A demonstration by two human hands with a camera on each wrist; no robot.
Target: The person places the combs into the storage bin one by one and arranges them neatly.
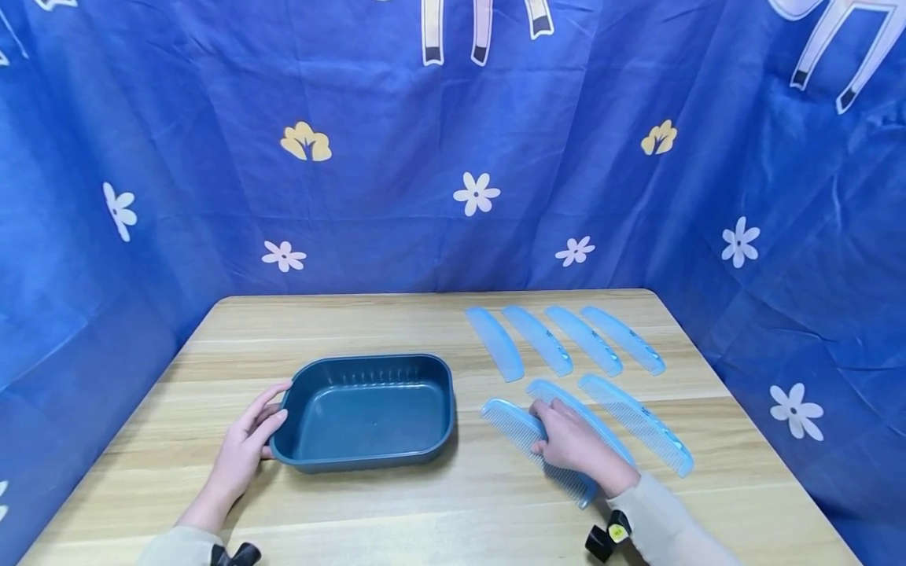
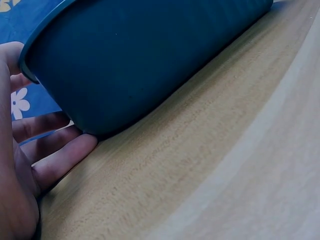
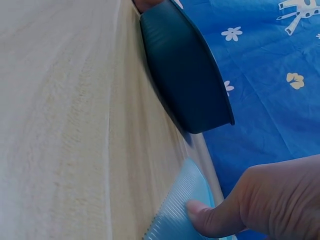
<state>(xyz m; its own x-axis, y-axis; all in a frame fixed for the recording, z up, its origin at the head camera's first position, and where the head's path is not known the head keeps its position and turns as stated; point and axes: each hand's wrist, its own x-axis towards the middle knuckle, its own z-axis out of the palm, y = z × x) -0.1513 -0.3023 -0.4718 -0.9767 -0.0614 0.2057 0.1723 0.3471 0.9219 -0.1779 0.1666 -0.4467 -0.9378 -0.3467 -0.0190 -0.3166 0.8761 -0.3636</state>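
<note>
A dark teal plastic tub [image 1: 375, 460] stands on the table, left of the middle. My left hand [image 1: 244, 440] holds its left end, thumb at the rim; in the left wrist view other fingers [image 2: 67, 157] touch low on the tub wall. On the right, my right hand [image 1: 569, 436] grips the middle of a translucent blue comb [image 1: 506, 413], the nearest left one of its row. In the right wrist view the thumb [image 3: 202, 212] presses on this comb's face [image 3: 175, 215]. A second comb [image 1: 602, 428] lies right beside that hand, partly covered by it.
A third comb [image 1: 640, 420] lies farther right in the front row. Behind are several more blue combs [image 1: 541, 342], slanted side by side. A blue patterned curtain [image 1: 396, 204] closes off the table's back and sides. The wooden table [image 1: 340, 326] shows bare around the tub.
</note>
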